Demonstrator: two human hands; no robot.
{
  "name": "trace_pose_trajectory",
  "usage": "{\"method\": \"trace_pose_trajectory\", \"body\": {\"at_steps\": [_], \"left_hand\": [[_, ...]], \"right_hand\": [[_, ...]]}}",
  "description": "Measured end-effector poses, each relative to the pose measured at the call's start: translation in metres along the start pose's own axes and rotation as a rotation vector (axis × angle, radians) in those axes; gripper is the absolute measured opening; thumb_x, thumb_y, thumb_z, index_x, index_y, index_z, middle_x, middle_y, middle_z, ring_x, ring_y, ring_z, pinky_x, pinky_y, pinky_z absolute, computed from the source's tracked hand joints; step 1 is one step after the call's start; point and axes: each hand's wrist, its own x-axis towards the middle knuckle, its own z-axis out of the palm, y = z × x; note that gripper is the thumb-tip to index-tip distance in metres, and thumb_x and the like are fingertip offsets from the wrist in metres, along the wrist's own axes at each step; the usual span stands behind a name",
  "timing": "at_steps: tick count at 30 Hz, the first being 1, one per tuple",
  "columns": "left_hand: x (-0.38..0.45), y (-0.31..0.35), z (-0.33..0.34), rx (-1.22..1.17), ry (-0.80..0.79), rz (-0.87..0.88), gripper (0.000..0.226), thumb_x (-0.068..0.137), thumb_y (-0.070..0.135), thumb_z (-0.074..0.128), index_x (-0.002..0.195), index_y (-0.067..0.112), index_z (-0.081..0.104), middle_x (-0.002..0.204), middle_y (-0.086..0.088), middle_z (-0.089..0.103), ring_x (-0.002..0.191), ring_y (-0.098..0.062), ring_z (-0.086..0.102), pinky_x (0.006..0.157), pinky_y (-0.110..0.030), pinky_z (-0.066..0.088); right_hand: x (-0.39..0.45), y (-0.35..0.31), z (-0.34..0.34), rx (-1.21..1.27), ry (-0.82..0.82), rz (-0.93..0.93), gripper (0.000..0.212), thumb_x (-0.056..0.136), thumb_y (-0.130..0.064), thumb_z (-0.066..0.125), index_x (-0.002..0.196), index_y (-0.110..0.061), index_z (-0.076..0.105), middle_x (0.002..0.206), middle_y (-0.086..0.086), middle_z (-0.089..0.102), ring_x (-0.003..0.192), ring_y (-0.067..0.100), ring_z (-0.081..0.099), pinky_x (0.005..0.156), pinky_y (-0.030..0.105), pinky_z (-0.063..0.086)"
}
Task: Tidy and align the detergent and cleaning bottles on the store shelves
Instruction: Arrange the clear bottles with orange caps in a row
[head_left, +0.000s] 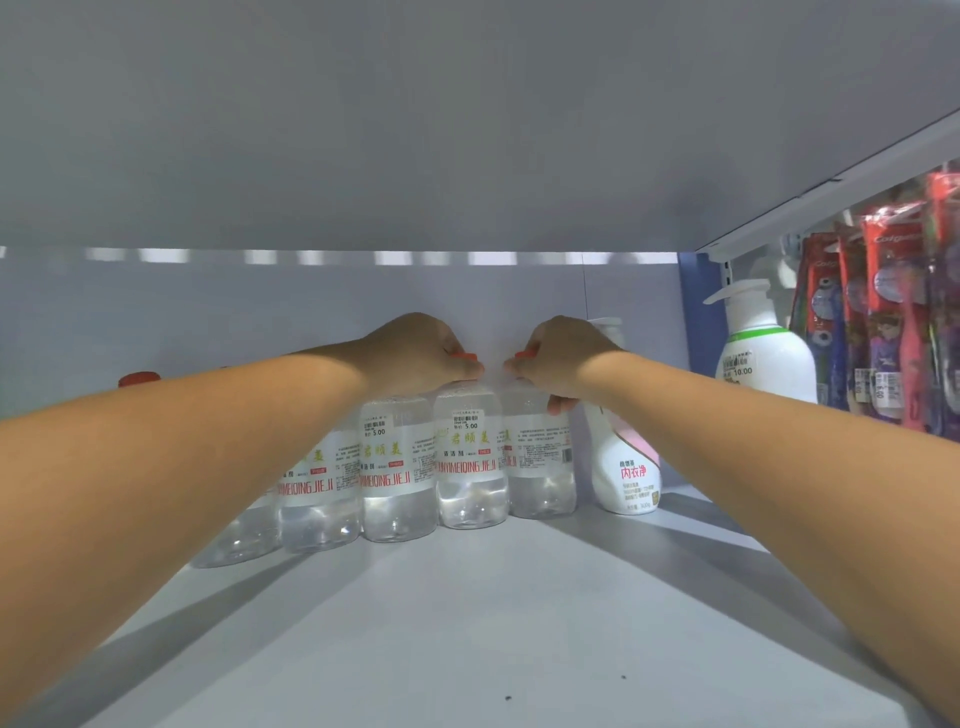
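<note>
Bottles of clear cleaner (470, 457) stand in a row at the centre of the frame, set far back on the grey shelf (467, 623), so both arms stretch deep under the shelf above to reach them. The row runs from lower left up toward the middle, each bottle touching its neighbour, labels mostly facing out; the one furthest right (540, 462) shows its small print instead, which is likely why it is being handled. The left hand (415, 353) curls down over the red cap and neck of the bottle with the price sticker, fingers wrapped round it. The right hand (556, 358) grips the neck of the rightmost clear bottle, thumb tucked under at the shoulder, a red cap peeking above the knuckles. Both wrists are bent downward, forearms nearly straight. Gripping at the necks would let the bottles be turned or slid without toppling. Just right of them stands a white and pink bottle (626, 467), with a white pump bottle (763, 348) further to the right.
</note>
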Motion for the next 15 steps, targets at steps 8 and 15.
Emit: {"method": "trace_pose_trajectory", "body": {"at_steps": [8, 15], "left_hand": [[-0.0066, -0.0015, -0.0007, 0.0, -0.002, 0.046, 0.031, 0.087, 0.05, 0.069, 0.109, 0.028, 0.074, 0.097, 0.006, 0.077, 0.089, -0.006, 0.066, 0.084, -0.026, 0.053], [-0.0078, -0.0024, -0.0025, -0.003, 0.01, 0.04, 0.035, 0.085, 0.052, 0.071, 0.115, 0.035, 0.075, 0.1, 0.015, 0.075, 0.096, -0.005, 0.065, 0.091, -0.029, 0.052]], "right_hand": [[0.0014, -0.0039, -0.0028, -0.03, -0.061, 0.014, 0.032, 0.103, -0.012, 0.041, 0.124, -0.007, 0.065, 0.102, 0.017, 0.077, 0.063, 0.023, 0.068, 0.067, 0.029, 0.057], [0.002, -0.0038, 0.0024, -0.028, 0.035, -0.007, 0.023, 0.101, -0.02, 0.057, 0.116, -0.006, 0.068, 0.097, 0.01, 0.075, 0.069, 0.023, 0.078, 0.065, 0.028, 0.063]]}}
